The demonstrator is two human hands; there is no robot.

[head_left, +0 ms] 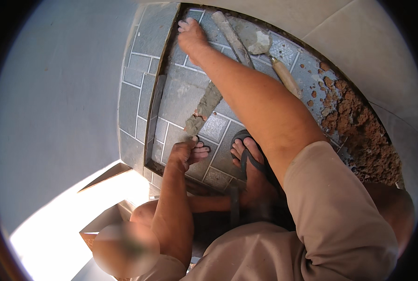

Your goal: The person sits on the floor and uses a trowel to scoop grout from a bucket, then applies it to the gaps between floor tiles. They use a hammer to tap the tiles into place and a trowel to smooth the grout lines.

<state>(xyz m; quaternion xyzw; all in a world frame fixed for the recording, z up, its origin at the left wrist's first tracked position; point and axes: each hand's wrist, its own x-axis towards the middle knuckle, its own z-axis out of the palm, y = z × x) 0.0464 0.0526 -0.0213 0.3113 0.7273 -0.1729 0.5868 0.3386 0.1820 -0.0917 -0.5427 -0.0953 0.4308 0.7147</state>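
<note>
Nearest, left hand (pixel 183 153) clamped on a mortar-caked trowel (pixel 203 108) whose blade points to 1 o'clock over the grey tiled floor (pixel 185 91); farther, at 12 o'clock, right hand (pixel 191 33) flat, fingers spread, on a tile

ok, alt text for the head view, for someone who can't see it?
Seen from above, the left hand grips a mortar-caked trowel on grey floor tiles, while the right hand presses flat on them; reddish rubble lies alongside.
</note>
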